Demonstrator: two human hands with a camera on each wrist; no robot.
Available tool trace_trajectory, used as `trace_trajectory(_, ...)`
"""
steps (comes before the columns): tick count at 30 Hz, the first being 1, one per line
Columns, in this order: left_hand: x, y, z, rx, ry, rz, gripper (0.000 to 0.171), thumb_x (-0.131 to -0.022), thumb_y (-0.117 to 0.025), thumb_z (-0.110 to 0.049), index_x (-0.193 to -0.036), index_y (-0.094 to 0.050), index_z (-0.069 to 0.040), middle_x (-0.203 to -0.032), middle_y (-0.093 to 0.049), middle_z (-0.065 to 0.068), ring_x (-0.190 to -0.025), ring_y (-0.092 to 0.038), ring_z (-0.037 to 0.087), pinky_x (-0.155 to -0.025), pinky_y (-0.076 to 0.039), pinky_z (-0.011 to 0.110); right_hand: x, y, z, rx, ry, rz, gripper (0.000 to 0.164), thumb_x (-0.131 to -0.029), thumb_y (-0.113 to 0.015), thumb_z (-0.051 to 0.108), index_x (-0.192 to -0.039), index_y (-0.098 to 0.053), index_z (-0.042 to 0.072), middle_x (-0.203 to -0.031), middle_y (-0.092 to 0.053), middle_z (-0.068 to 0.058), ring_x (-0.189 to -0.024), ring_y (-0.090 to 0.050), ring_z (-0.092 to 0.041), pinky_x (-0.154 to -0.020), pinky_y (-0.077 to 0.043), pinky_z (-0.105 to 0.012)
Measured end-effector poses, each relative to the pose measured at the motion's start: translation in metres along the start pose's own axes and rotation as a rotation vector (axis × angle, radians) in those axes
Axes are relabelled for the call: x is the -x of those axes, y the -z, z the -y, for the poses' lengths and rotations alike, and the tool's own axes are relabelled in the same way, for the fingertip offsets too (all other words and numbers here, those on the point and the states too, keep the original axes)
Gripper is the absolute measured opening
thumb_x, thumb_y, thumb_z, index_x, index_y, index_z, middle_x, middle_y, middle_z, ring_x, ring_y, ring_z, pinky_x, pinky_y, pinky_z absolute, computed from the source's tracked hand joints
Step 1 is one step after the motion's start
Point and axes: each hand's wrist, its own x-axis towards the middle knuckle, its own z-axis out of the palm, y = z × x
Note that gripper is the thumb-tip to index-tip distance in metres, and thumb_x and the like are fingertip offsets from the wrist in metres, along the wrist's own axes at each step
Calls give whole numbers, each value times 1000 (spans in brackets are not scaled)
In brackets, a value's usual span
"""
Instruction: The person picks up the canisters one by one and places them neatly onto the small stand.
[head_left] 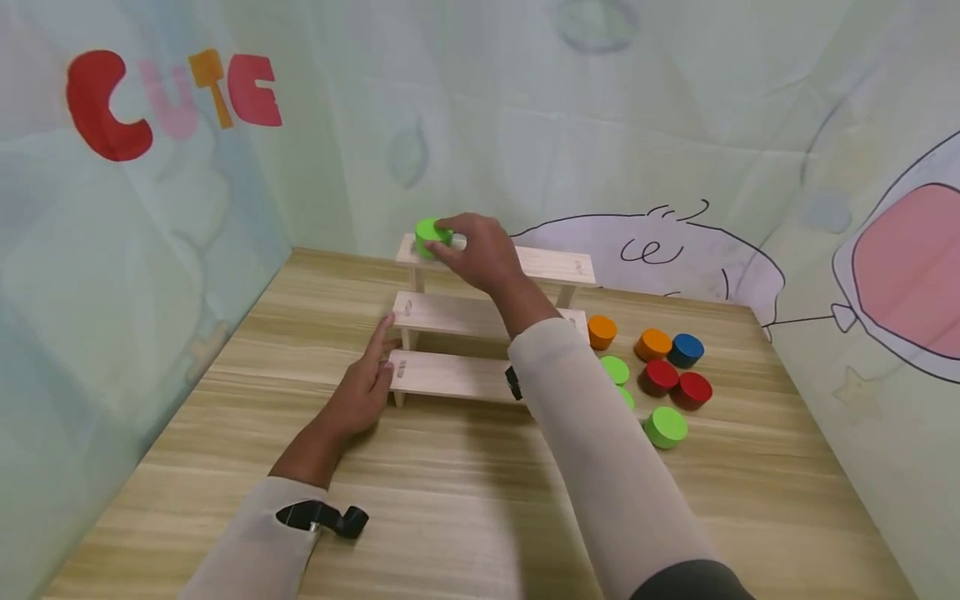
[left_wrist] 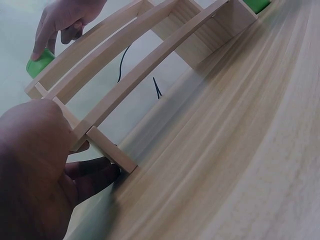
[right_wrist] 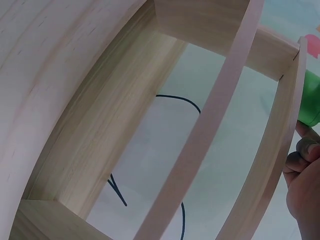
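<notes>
A three-tier wooden stand (head_left: 480, 315) rises in steps on the table. At the left end of its top tier is a green cylinder block (head_left: 430, 239), pinched between the thumb and fingers of my right hand (head_left: 483, 250). The right wrist view shows this green block (right_wrist: 311, 98) at the top board's edge, partly cut off by the frame. My left hand (head_left: 360, 387) rests against the stand's left side, fingers fairly straight along the lower tiers' ends. In the left wrist view the left hand (left_wrist: 35, 160) touches the stand beside a leg (left_wrist: 112, 150).
Right of the stand lie loose cylinder blocks: orange (head_left: 653, 344), blue (head_left: 686, 350), red (head_left: 659, 377) and green (head_left: 666, 427). My right sleeve (head_left: 600, 450) hides part of the stand and blocks. Printed cloth walls (head_left: 225, 192) border the wood-grain table (head_left: 247, 333).
</notes>
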Motion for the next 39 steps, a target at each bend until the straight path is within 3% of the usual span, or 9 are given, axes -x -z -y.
trace_trajectory(3,-1,0,0,1,2,2,75,-114,-32,-5,-178,1,-27,-166,-45,34,-151,-47,58,-124,-37,73,0,1,-1,7,-7,4,50,-104,-75,43,-145,-72,14,-150,-71,-6,-145,-64,-27,-120,-52,-45)
trace_trajectory(8,-2,-1,1,1,4,2,75,-114,-32,-5,-178,2,-27,-166,-45,34,-150,-47,59,-123,-36,74,2,5,-6,16,-40,25,75,-100,-78,51,-163,-54,18,-157,-66,-6,-149,-60,-30,-120,-52,-48)
trace_trajectory(12,-3,-2,1,12,-4,7,76,-114,-32,-5,-178,2,-27,-165,-45,35,-149,-49,58,-120,-39,73,8,14,-14,-9,-35,9,84,-98,-80,52,-167,-48,16,-155,-67,-8,-149,-59,-33,-120,-51,-50)
trace_trajectory(17,-4,-2,2,3,1,7,76,-115,-32,-5,-178,2,-29,-166,-44,34,-150,-47,58,-122,-38,73,17,29,-24,-22,-45,-16,83,-98,-80,51,-166,-49,16,-156,-66,-7,-150,-58,-32,-121,-49,-50)
trace_trajectory(23,-4,-1,4,7,10,-5,76,-114,-32,-5,-178,1,-29,-166,-44,34,-152,-46,58,-123,-36,73,32,52,-41,-32,-58,-65,80,-99,-80,50,-165,-50,16,-158,-65,-7,-134,-70,-32,-115,-56,-49)
trace_trajectory(32,-4,-2,4,14,14,-6,76,-114,-33,-5,-178,0,-29,-166,-45,34,-152,-46,57,-125,-34,72,82,83,-69,-183,-55,-166,69,-99,-84,34,-159,-57,15,-155,-67,-7,-152,-57,-24,-107,-60,-54)
trace_trajectory(37,-4,1,4,-2,10,-4,75,-115,-31,-5,-178,3,-27,-166,-43,35,-149,-48,58,-118,-41,71,110,97,-76,-162,-44,-205,64,-99,-83,31,-157,-60,15,-156,-66,-7,-134,-70,-31,-98,-64,-53)
trace_trajectory(39,-3,2,4,-2,15,2,75,-115,-30,-6,-178,4,-28,-167,-42,35,-149,-48,59,-116,-43,71,121,102,-78,-169,-70,-208,63,-100,-82,31,-157,-60,17,-157,-66,-5,-122,-76,-34,-93,-66,-43)
